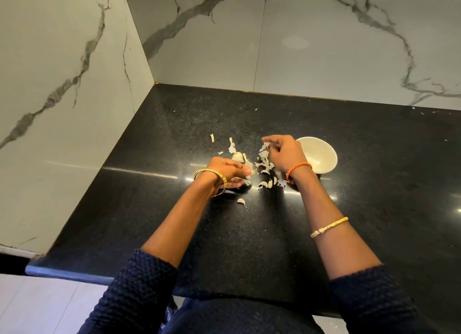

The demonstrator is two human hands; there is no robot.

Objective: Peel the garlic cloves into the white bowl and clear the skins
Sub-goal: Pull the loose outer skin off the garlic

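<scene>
**Ana:** Peeling is well under way on the black speckled stone surface [249, 233]. The left hand [228, 170] is curling its fingers round a pale garlic piece [248, 172] down low, and the right hand [284, 152] is pinching a papery white strip of skin [265, 147] just above the pile.

**Ben:** And the small round white bowl [318, 156]?

**Ana:** It is sitting just beyond the right hand, touching nothing. I am seeing only bare white inside it, though the wrist is hiding its near wall, so I cannot tell whether a clove is lying there.

**Ben:** So most of the job is remaining, by my reckoning.

**Ana:** I am judging the same. Curved unpeeled garlic cloves [267, 183] are lying between the two wrists, one stray clove [241, 202] is resting nearer the body, and a larger garlic chunk [237, 156] is waiting beyond the left hand. Loose skin flakes [232, 146] are scattering toward the back; none are being cleared yet.

**Ben:** Room to work?

**Ana:** Plenty. The veined marble walls [74, 71] are closing off the left and the back, well apart from the pile. The rounded front edge is running close to the body, and open surface is stretching away on the right past the bowl.
</scene>
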